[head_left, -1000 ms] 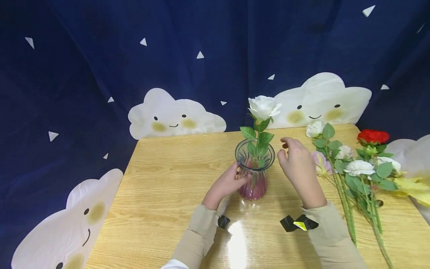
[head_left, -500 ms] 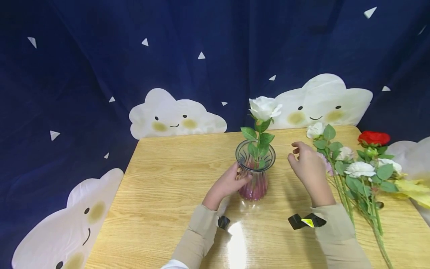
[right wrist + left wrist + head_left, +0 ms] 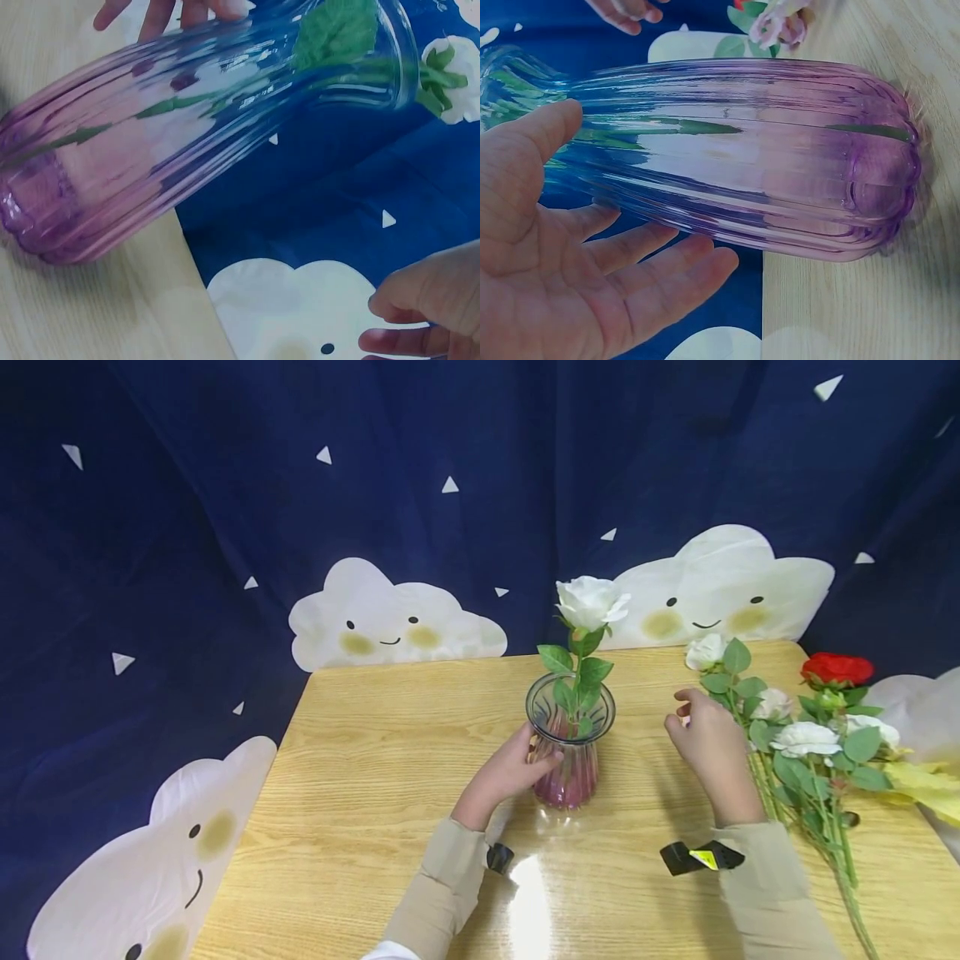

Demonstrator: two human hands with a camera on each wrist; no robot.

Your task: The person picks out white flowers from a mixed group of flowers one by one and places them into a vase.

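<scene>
A ribbed glass vase (image 3: 566, 777), clear blue at the top and pink-purple at the base, stands upright on the table. Inside it is a single white rose (image 3: 591, 603), its green stem visible through the glass in both wrist views. My left hand (image 3: 510, 768) holds the vase's left side, thumb in front and fingers round the back; in the left wrist view those fingers (image 3: 667, 281) lie fairly straight along the glass. To the right of the vase, apart from it, my right hand (image 3: 708, 743) hovers with loosely bent fingers and nothing in them.
Several artificial flowers lie at the right of the wooden table (image 3: 360, 810): white roses (image 3: 806, 739), a red flower (image 3: 837, 668) and a yellow one (image 3: 926, 785), stems toward the front. Behind the table hangs a dark blue curtain (image 3: 420, 410) with clouds.
My right hand has moved rightward, away from the vase toward the lying flowers, and now covers the pink-purple flower. The left hand, vase and rose stay in place.
</scene>
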